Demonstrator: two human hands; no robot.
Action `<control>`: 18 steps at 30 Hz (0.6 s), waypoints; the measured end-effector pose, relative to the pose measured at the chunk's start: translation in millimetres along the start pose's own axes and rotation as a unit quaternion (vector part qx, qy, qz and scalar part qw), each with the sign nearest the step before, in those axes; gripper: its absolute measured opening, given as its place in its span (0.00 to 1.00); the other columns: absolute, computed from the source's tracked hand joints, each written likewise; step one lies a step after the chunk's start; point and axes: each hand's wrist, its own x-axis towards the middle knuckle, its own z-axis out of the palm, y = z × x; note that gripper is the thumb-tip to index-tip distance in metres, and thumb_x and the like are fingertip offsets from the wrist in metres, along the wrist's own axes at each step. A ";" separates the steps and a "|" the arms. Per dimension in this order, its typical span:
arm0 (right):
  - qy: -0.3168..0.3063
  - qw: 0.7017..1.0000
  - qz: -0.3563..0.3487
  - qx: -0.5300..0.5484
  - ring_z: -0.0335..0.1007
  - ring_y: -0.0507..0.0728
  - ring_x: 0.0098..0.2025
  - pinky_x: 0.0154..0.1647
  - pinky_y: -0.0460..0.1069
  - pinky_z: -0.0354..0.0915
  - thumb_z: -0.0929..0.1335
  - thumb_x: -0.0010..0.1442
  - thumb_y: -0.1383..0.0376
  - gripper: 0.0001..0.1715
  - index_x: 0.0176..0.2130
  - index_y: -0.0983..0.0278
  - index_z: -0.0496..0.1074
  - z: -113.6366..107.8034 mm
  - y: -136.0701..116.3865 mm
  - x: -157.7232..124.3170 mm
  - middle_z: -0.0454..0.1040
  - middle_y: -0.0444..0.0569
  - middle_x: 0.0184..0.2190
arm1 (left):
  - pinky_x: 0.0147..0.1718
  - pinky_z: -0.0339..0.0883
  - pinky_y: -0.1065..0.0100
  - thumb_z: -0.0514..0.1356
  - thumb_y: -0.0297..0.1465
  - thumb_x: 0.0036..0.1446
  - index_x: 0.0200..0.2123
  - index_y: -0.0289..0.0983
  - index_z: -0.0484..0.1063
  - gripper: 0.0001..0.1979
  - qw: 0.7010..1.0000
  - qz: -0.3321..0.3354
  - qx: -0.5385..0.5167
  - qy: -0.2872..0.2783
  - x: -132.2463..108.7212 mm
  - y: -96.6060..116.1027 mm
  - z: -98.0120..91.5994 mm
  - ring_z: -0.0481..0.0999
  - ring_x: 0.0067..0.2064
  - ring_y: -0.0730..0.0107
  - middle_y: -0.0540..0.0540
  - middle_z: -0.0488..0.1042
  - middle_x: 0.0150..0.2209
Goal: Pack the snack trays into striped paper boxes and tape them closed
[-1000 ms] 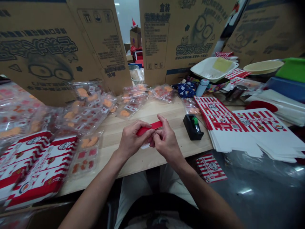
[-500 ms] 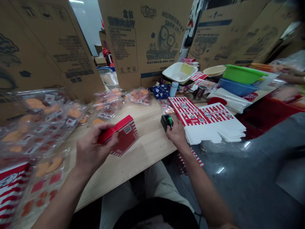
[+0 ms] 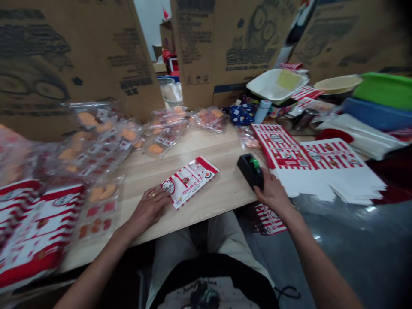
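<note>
Here's the left hand [image 3: 148, 210], flat and palm down on the wooden tabletop [image 3: 222, 186], open with nothing in its grasp. Its fingertips are right up against the lower-left corner of a flat red-and-white striped carton [image 3: 189, 182], which lies at an angle near the tabletop's front edge. Over to the right hand [image 3: 273, 193]: its fingers are curled over the near end of a black tape dispenser [image 3: 251, 171] with a green roll, though how firmly it has hold I can't tell. That dispenser sits right at the front edge, with wood between it and the carton. Just beyond it, a stack of flat printed cartons [image 3: 309, 171] runs past the tabletop's right edge. Along the back, sealed packs of orange snacks [image 3: 165, 139] line up near the cardboard panels [image 3: 206, 43], and more spread toward the left edge, beside folded cartons [image 3: 38, 231] that overhang the front-left corner.
</note>
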 end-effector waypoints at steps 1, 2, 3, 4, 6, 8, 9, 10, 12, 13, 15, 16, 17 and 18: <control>0.021 0.999 -0.027 0.004 0.68 0.73 0.58 0.55 0.66 0.66 0.65 0.61 0.60 0.41 0.68 0.71 0.54 1.0 -5.2 -0.4 0.67 0.69 0.60 | 0.58 0.64 0.48 0.55 0.23 0.61 0.46 0.42 0.77 0.16 0.999 -0.033 0.005 -0.004 -3.8 0.0 0.3 0.76 0.58 0.55 0.42 0.80 0.53; 0.042 0.997 -0.056 0.016 0.66 0.73 0.59 0.58 0.66 0.65 0.65 0.62 0.60 0.38 0.67 0.71 0.58 2.7 -13.5 0.6 0.67 0.68 0.60 | 0.56 0.66 0.49 0.54 0.23 0.61 0.48 0.41 0.77 0.16 0.998 -0.069 0.008 0.006 -3.2 3.2 -0.2 0.75 0.58 0.54 0.41 0.79 0.54; 0.058 0.994 -0.082 0.033 0.64 0.73 0.61 0.60 0.67 0.62 0.64 0.62 0.60 0.35 0.65 0.71 0.61 5.2 -24.9 3.1 0.67 0.67 0.61 | 0.55 0.67 0.49 0.54 0.25 0.63 0.49 0.40 0.76 0.16 0.995 -0.101 0.011 0.025 1.5 8.8 -0.7 0.75 0.57 0.54 0.39 0.78 0.54; 0.067 0.991 -0.101 0.049 0.62 0.72 0.63 0.63 0.67 0.60 0.64 0.62 0.61 0.32 0.63 0.71 0.64 8.8 -38.8 7.0 0.67 0.66 0.61 | 0.54 0.67 0.49 0.54 0.28 0.64 0.51 0.39 0.75 0.16 0.990 -0.130 0.015 0.045 9.6 16.1 -0.3 0.74 0.57 0.53 0.38 0.77 0.55; 0.043 0.988 -0.127 0.078 0.56 0.72 0.67 0.68 0.67 0.54 0.63 0.63 0.64 0.29 0.61 0.71 0.67 19.5 -70.8 18.4 0.67 0.66 0.62 | 0.57 0.65 0.46 0.55 0.36 0.67 0.57 0.39 0.73 0.18 0.984 -0.168 0.029 0.053 31.4 31.3 5.3 0.71 0.60 0.48 0.36 0.73 0.59; -0.015 0.985 -0.143 0.097 0.57 0.70 0.68 0.69 0.65 0.53 0.63 0.63 0.66 0.29 0.61 0.71 0.68 34.0 -101.8 33.3 0.67 0.65 0.63 | 0.62 0.57 0.37 0.58 0.45 0.65 0.63 0.39 0.69 0.27 0.978 -0.199 0.059 0.022 51.6 40.6 17.7 0.63 0.66 0.37 0.32 0.66 0.65; -0.043 0.981 -0.154 0.106 0.58 0.69 0.67 0.69 0.63 0.54 0.63 0.63 0.67 0.30 0.63 0.72 0.67 41.9 -114.8 41.2 0.66 0.65 0.63 | 0.63 0.52 0.34 0.59 0.47 0.65 0.65 0.39 0.66 0.30 0.975 -0.210 0.072 -0.007 58.3 41.4 25.4 0.59 0.68 0.32 0.30 0.62 0.68; -0.066 0.977 -0.166 0.113 0.60 0.67 0.67 0.68 0.61 0.56 0.63 0.63 0.68 0.32 0.64 0.72 0.64 49.6 -125.5 48.7 0.66 0.66 0.64 | 0.64 0.49 0.32 0.58 0.48 0.65 0.67 0.39 0.64 0.32 0.972 -0.216 0.079 -0.039 61.8 39.5 33.3 0.56 0.70 0.30 0.30 0.59 0.69; -0.085 0.973 -0.180 0.118 0.58 0.67 0.68 0.67 0.61 0.58 0.64 0.62 0.69 0.36 0.68 0.73 0.60 62.8 -139.7 61.2 0.63 0.66 0.66 | 0.65 0.47 0.32 0.55 0.45 0.68 0.69 0.43 0.61 0.30 0.972 -0.200 0.074 -0.099 59.4 29.0 46.2 0.56 0.70 0.32 0.33 0.55 0.72; -0.092 0.971 -0.184 0.119 0.56 0.67 0.70 0.68 0.62 0.57 0.64 0.62 0.69 0.38 0.69 0.72 0.58 67.7 -143.7 65.6 0.60 0.66 0.68 | 0.65 0.47 0.34 0.54 0.44 0.69 0.70 0.46 0.59 0.28 0.974 -0.181 0.068 -0.117 54.3 21.9 50.0 0.57 0.71 0.35 0.35 0.54 0.72; -0.108 0.967 -0.195 0.121 0.52 0.67 0.72 0.68 0.63 0.57 0.64 0.62 0.69 0.40 0.70 0.71 0.55 73.7 -148.0 70.5 0.57 0.65 0.70 | 0.67 0.46 0.37 0.53 0.42 0.70 0.70 0.50 0.58 0.27 0.981 -0.134 0.059 -0.127 40.0 8.9 51.0 0.56 0.71 0.41 0.38 0.52 0.73; -0.116 0.965 -0.201 0.122 0.50 0.67 0.72 0.68 0.62 0.56 0.65 0.62 0.69 0.41 0.71 0.71 0.55 75.1 -149.3 71.0 0.56 0.65 0.70 | 0.68 0.46 0.39 0.53 0.42 0.70 0.70 0.50 0.58 0.27 0.984 -0.112 0.056 -0.125 32.4 4.6 48.7 0.55 0.72 0.43 0.39 0.52 0.73; -0.125 0.962 -0.208 0.121 0.50 0.66 0.72 0.69 0.61 0.56 0.65 0.62 0.69 0.41 0.71 0.72 0.55 75.7 -150.6 70.3 0.56 0.65 0.70 | 0.68 0.46 0.40 0.54 0.42 0.70 0.69 0.50 0.59 0.26 0.987 -0.094 0.053 -0.120 25.4 2.4 45.3 0.54 0.72 0.44 0.40 0.53 0.73; -0.135 0.959 -0.217 0.120 0.51 0.65 0.72 0.69 0.59 0.57 0.65 0.62 0.69 0.40 0.70 0.72 0.56 75.7 -152.1 68.6 0.56 0.64 0.70 | 0.69 0.47 0.41 0.54 0.41 0.70 0.69 0.49 0.60 0.26 0.989 -0.080 0.051 -0.112 19.4 2.5 41.4 0.53 0.73 0.45 0.40 0.55 0.73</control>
